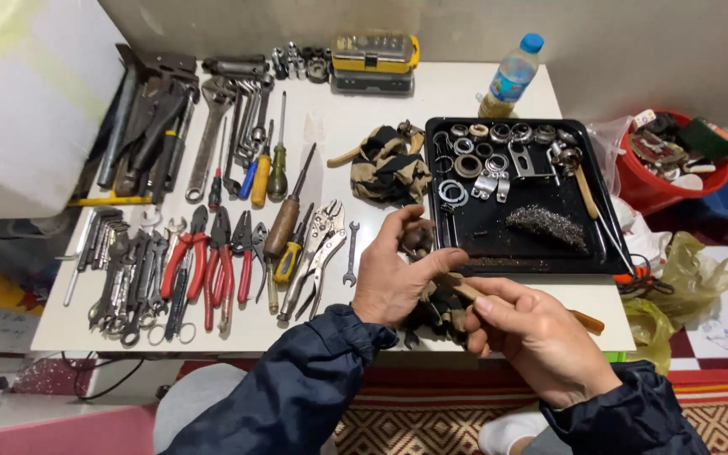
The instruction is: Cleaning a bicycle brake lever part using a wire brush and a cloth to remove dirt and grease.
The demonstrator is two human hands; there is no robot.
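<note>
Both hands worked close together over the front edge of the white tabletop (457, 93). Left hand (393, 274): fingers curled, thumb and forefinger pinching a small dark rounded metal part (419, 238), with a camouflage-patterned rag (440, 310) bunched beneath the palm. Right hand (537, 333): fingers closed around a slim wooden-handled brush (587, 321), its near end meeting the left thumb, its orange-brown far end jutting out to the right.

Just beyond the hands sat a black rectangular tray (486, 227), matte, shallow-rimmed. In it: steel rings and bearings (486, 143) in rows at the far side, a coarse grey wad of steel wool (545, 226), a second wooden-handled tool (585, 190).

Left half of the tabletop: red-handled pliers (195, 261), locking pliers (318, 253), screwdrivers (278, 160), chrome wrenches (124, 278). A second crumpled camouflage cloth (389, 164) lay mid-table. Plastic bottle (511, 76), blue cap, stood at the back. Red bucket (663, 181) off the right edge.
</note>
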